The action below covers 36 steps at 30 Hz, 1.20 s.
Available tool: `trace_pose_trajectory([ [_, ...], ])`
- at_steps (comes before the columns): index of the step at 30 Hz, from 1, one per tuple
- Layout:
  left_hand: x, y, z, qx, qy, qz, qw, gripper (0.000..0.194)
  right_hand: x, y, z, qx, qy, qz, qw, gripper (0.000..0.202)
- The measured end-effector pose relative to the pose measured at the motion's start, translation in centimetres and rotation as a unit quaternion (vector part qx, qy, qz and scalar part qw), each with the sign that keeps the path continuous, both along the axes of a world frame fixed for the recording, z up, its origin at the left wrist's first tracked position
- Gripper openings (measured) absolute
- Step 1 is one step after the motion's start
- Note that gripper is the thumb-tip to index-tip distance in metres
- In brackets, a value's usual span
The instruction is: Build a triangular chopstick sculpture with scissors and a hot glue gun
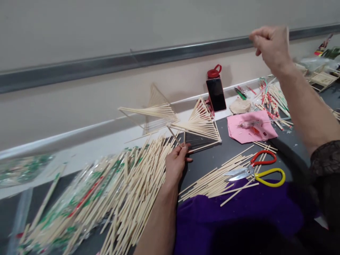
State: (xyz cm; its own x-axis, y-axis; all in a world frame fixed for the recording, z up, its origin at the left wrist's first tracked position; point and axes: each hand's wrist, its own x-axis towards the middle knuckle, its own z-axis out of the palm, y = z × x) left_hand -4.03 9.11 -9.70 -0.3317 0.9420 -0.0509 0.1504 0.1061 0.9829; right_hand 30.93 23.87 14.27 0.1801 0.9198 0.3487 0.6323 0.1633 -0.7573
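Note:
A fan-shaped, twisted frame of wooden chopsticks [204,128] stands on the dark table against the wall. My left hand [176,162] is closed on its near left corner, thumb and fingers pinching the thin sticks. Raised high on the right, in front of the wall, my right hand [273,47] has its fingers curled together; whatever is in them, if anything, is too small to see. Below it a glue gun [251,124] lies on a pink cloth [235,132]. Scissors [248,172] with one red and one yellow handle rest on loose chopsticks [209,184] nearer me.
A big pile of chopsticks [148,180] spreads at left, beside plastic-wrapped packs [79,198]. Against the wall, a phone [216,95] leans on a red-capped bottle [214,72]. Torn wrappers and sticks [276,101] lie at the back right. Purple fabric [212,219] covers the near edge.

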Motion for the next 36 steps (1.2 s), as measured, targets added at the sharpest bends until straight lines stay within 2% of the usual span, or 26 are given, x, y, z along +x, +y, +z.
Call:
trace_pose_trajectory([
  [1,0.0,0.0,0.0,0.002,-0.003,0.001,1.000,0.044,0.0,0.1,-1.4,0.023,-0.107,0.016,0.994,0.031],
  [2,0.1,0.0,0.0,0.004,-0.006,0.001,1.000,0.044,-0.1,0.2,-3.0,-0.004,-0.221,0.037,0.974,0.037],
  [6,0.0,-0.1,0.0,0.007,-0.020,0.005,1.000,0.043,-0.5,-0.6,-9.9,-0.067,-0.315,0.070,0.944,0.032],
  [9,0.0,-0.2,-0.1,0.008,-0.033,0.010,0.999,0.044,-1.1,-1.8,-12.6,-0.097,-0.359,0.067,0.926,0.023],
  [12,0.0,-0.2,-0.2,0.011,-0.052,0.016,0.998,0.044,-2.0,-3.1,-13.8,-0.106,-0.317,0.103,0.937,0.029],
  [15,0.0,-0.1,-0.2,0.015,-0.075,0.024,0.997,0.047,-3.6,-4.5,-15.0,-0.120,-0.202,0.177,0.956,0.018],
  [19,-0.1,-0.1,-0.2,0.014,-0.095,0.036,0.995,0.050,-6.3,-6.6,-17.1,-0.180,-0.073,0.257,0.947,0.017],
  [21,-0.1,-0.1,-0.1,0.014,-0.100,0.039,0.994,0.050,-7.7,-7.5,-18.0,-0.214,0.002,0.270,0.939,0.018],
  [25,-0.2,-0.1,0.0,0.015,-0.104,0.036,0.994,0.051,-9.8,-7.4,-18.7,-0.247,0.136,0.237,0.930,0.018],
  [29,-0.2,-0.2,0.2,0.014,-0.107,0.025,0.994,0.051,-11.2,-4.7,-18.1,-0.255,0.242,0.181,0.918,0.017],
  [32,-0.1,-0.2,0.2,0.015,-0.105,0.021,0.994,0.051,-12.0,-3.0,-17.8,-0.262,0.295,0.161,0.905,0.019],
  [36,0.0,-0.3,0.1,0.019,-0.096,0.015,0.995,0.050,-12.5,-2.5,-18.1,-0.260,0.339,0.154,0.891,0.013],
])
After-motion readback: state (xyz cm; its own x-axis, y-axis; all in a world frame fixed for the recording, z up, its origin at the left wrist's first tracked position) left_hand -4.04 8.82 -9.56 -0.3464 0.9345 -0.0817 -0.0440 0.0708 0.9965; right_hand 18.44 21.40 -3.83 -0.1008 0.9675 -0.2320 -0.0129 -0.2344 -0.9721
